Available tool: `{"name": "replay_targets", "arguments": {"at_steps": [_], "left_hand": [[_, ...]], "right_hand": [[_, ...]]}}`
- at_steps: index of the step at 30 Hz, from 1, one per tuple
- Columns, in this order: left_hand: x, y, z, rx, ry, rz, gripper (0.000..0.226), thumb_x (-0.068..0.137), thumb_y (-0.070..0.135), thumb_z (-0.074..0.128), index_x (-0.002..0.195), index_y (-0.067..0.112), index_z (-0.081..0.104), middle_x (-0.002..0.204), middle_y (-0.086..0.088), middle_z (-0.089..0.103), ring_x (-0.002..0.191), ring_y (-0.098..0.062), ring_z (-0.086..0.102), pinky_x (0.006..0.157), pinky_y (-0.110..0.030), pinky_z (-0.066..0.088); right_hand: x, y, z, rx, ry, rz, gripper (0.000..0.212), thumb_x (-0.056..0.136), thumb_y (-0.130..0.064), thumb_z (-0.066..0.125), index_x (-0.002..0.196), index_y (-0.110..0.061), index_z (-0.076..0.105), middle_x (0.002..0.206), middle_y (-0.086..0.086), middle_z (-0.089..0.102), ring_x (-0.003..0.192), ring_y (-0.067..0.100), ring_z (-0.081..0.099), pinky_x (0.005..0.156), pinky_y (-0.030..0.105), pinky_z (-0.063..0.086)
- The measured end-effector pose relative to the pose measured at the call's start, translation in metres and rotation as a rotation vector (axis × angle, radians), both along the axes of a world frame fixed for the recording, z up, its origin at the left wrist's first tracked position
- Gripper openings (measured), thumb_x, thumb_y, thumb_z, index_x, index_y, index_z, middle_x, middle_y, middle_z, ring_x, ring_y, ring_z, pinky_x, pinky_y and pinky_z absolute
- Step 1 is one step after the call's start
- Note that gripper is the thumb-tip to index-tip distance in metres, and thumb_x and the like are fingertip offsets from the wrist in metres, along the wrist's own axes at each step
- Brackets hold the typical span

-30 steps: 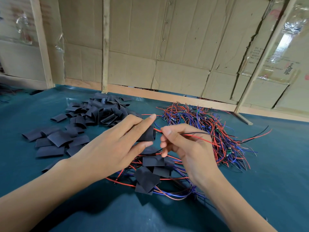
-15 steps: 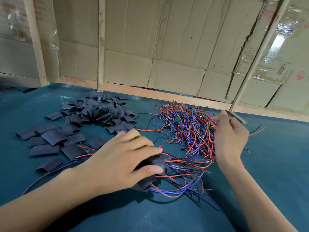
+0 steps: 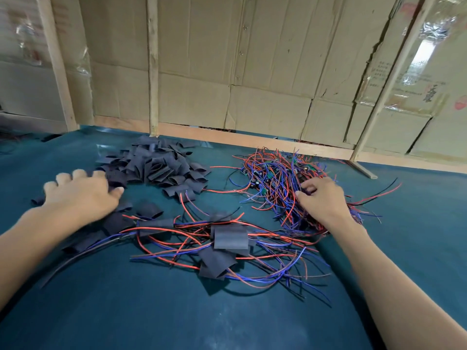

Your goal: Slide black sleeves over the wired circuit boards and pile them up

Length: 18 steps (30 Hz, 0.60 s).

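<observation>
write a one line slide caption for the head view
Both hands reach out: left to loose black sleeves, right into wired boards.

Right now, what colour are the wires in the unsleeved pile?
Red and blue, a few black, on the unsleeved pile; head view.

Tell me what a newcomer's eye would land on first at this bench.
First, the bright tangle of red and blue wires with small circuit boards at the far right of the teal table, where the right hand digs in. Next, the heap of empty black sleeves at far left, the blurred left hand at its near edge. Nearest the person lies the pile of sleeved boards, wires trailing out.
</observation>
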<state>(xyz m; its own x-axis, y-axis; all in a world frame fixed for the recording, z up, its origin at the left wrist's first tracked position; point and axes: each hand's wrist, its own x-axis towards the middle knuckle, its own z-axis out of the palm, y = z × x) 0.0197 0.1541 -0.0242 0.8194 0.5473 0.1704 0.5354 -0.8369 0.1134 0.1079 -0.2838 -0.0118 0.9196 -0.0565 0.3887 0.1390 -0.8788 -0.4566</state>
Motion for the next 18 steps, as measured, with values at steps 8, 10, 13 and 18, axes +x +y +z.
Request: {"name": "replay_targets", "arguments": {"at_steps": [8, 10, 13, 18], "left_hand": [[0.012, 0.013, -0.002, 0.141, -0.043, -0.101, 0.046, 0.086, 0.067, 0.054, 0.105, 0.025, 0.063, 0.102, -0.008, 0.064, 0.102, -0.035, 0.060, 0.085, -0.041, 0.038], [0.012, 0.012, -0.002, 0.082, -0.150, -0.149, 0.038, 0.085, 0.057, 0.063, 0.104, 0.024, 0.060, 0.090, -0.005, 0.062, 0.092, -0.034, 0.061, 0.086, -0.042, 0.039], [0.008, 0.004, 0.003, 0.056, -0.370, -0.209, 0.020, 0.086, 0.039, 0.069, 0.086, 0.030, 0.051, 0.069, 0.009, 0.045, 0.071, -0.026, 0.048, 0.074, -0.040, 0.024], [-0.003, -0.020, 0.017, -0.072, -0.598, -0.425, 0.029, 0.082, 0.022, 0.070, 0.078, 0.029, 0.043, 0.089, 0.001, 0.057, 0.087, -0.031, 0.058, 0.075, -0.041, 0.041]], "right_hand": [[0.000, -0.008, -0.008, -0.164, -0.077, -0.061, 0.021, 0.092, -0.030, 0.066, 0.090, -0.011, 0.073, 0.090, 0.013, 0.068, 0.091, 0.036, 0.062, 0.072, 0.033, 0.040], [-0.005, -0.014, -0.005, -0.102, -0.199, -0.070, 0.018, 0.092, -0.030, 0.065, 0.089, -0.014, 0.073, 0.088, 0.011, 0.065, 0.090, 0.035, 0.060, 0.076, 0.036, 0.044], [-0.011, -0.023, 0.002, 0.029, -0.382, -0.056, 0.017, 0.095, -0.029, 0.063, 0.090, -0.015, 0.070, 0.087, 0.007, 0.064, 0.087, 0.027, 0.059, 0.076, 0.033, 0.041], [-0.030, -0.019, 0.015, 0.512, -0.426, -0.046, 0.018, 0.098, -0.040, 0.058, 0.091, -0.025, 0.065, 0.073, -0.009, 0.070, 0.068, 0.008, 0.065, 0.075, 0.034, 0.051]]}}
